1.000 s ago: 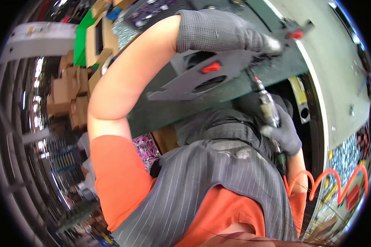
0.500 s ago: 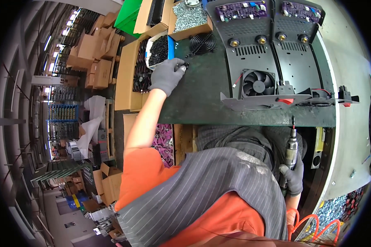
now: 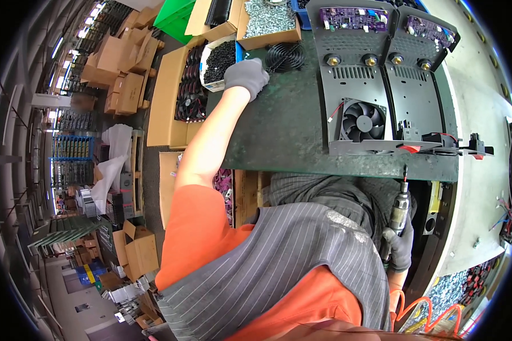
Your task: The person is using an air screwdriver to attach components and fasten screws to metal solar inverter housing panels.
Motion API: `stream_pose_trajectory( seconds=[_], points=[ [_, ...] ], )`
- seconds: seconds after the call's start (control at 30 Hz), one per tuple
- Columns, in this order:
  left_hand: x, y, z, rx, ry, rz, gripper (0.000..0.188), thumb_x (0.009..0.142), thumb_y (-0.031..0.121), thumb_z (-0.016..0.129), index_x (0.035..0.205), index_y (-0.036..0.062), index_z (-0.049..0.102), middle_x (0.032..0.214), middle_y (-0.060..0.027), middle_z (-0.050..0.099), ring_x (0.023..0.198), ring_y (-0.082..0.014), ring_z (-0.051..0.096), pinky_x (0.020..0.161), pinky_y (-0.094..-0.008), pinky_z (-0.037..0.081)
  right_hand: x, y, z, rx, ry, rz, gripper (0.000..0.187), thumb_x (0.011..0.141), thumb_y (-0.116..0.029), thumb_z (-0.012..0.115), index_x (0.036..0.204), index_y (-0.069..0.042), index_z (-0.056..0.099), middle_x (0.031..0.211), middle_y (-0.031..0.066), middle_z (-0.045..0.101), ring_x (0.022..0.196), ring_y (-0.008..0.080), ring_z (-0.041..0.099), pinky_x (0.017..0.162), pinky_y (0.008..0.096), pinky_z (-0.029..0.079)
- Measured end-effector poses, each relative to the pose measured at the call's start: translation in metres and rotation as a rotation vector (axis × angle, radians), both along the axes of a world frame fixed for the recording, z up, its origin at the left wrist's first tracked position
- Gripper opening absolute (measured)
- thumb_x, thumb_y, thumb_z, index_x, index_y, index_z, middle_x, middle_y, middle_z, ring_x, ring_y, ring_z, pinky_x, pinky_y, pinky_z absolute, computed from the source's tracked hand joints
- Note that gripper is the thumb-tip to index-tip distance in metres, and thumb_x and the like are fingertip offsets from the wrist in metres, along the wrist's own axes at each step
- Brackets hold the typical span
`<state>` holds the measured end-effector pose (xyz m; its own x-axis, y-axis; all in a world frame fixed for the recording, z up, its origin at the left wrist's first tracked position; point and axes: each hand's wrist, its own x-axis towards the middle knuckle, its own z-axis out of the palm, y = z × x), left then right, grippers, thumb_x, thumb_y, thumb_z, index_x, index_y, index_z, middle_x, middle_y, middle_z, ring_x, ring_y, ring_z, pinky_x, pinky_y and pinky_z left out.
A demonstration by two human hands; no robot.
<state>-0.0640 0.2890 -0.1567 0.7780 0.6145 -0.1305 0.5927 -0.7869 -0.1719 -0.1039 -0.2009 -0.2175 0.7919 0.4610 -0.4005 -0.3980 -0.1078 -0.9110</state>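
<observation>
My left hand (image 3: pixel 247 78), in a grey glove, is over the bench between a box of small black screws (image 3: pixel 219 62) and a stack of black wire fan guards (image 3: pixel 285 58). Its fingers curl down and away, so whatever they hold is hidden. Low on the right, my right hand (image 3: pixel 399 249) grips a power screwdriver (image 3: pixel 401 210) with its bit pointing away from me, just below the bench edge. Beyond the bit lie two dark metal panels (image 3: pixel 352 91), side by side. A black fan (image 3: pixel 363 120) sits against the left panel's near end.
Purple circuit boards (image 3: pixel 354 19) are on the panels' far ends. A carton of black fans (image 3: pixel 192 85) and a box of silvery screws (image 3: pixel 267 23) stand at the left and back. An orange coiled hose (image 3: pixel 426 310) runs near my right arm. The green bench top (image 3: pixel 284 125) lies between.
My left hand has moved away and slightly right, up beside the fan guards, and its fingers are now hidden. My right hand keeps the screwdriver in about the same place. The view has shifted slightly.
</observation>
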Motion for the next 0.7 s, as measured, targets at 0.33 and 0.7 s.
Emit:
stream_pose_trajectory(
  seconds=[0.33,0.7],
  points=[
    [-0.105,-0.107,0.012,-1.943,-0.38,0.207,0.03,0.094,0.022,0.048,0.112,-0.0019,0.051,0.098,-0.0162,0.064,0.078,-0.0176,0.066,0.054,-0.0204,0.052,0.004,-0.009,-0.006,0.007,0.01,0.004,0.071,0.063,-0.024,0.077,0.123,0.001,0.048,0.096,0.0003,0.054,0.084,0.0102,0.048,0.078,0.025,0.041],
    [-0.045,-0.225,-0.045,-2.332,-0.266,0.233,0.033,0.093,0.025,0.056,0.113,-0.0002,0.055,0.091,-0.0088,0.063,0.071,-0.0124,0.062,0.057,-0.0209,0.052,0.0,-0.008,0.058,-0.078,0.069,0.338,0.082,0.055,-0.027,0.082,0.124,0.001,0.048,0.098,0.0071,0.06,0.089,0.0163,0.057,0.083,0.0297,0.044]
  ],
)
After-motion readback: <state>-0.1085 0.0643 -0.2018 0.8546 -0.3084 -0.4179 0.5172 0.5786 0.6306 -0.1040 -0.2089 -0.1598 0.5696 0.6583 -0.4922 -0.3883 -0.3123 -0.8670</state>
